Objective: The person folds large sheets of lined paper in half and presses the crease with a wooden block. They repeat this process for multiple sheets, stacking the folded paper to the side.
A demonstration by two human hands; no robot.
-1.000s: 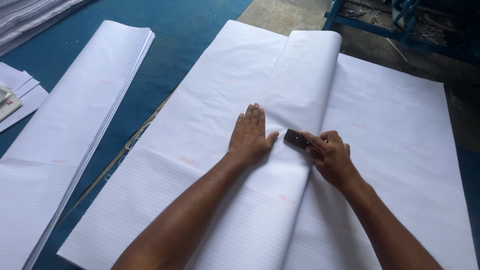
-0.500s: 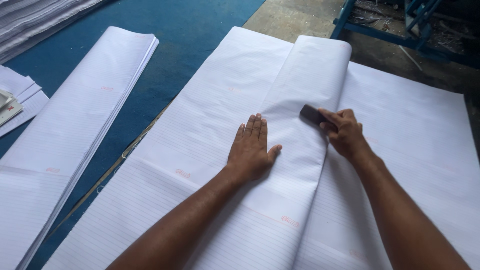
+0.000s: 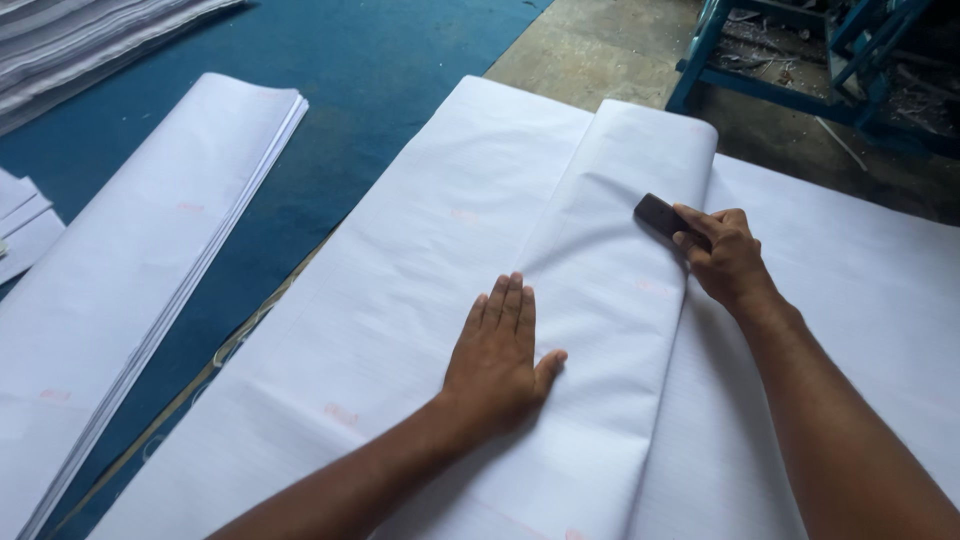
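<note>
A blue mat (image 3: 400, 60) covers the floor, giving way to bare concrete (image 3: 600, 50) at the top, where a blue metal frame (image 3: 790, 70) stands. On the mat lies a big spread of white ruled paper sheets (image 3: 400, 300), with one sheet doubled over into a folded flap (image 3: 620, 290) running up the middle. The left hand (image 3: 500, 355) lies flat on the lower part of this flap, fingers straight and held together, thumb out to the side, pressing the paper down. The right hand (image 3: 725, 255) has its fingers clamped on a small dark block (image 3: 660, 215), which rests on the right edge of the flap, near its upper end. To the left, apart from the spread, sits a narrow stack of folded sheets (image 3: 150, 280), with more piles at the far left edge. The likely risks: if the flat hand eases off, the flap could slide and the crease run crooked; too much pressure from the block at the edge might wrinkle or tear the thin paper.
</note>
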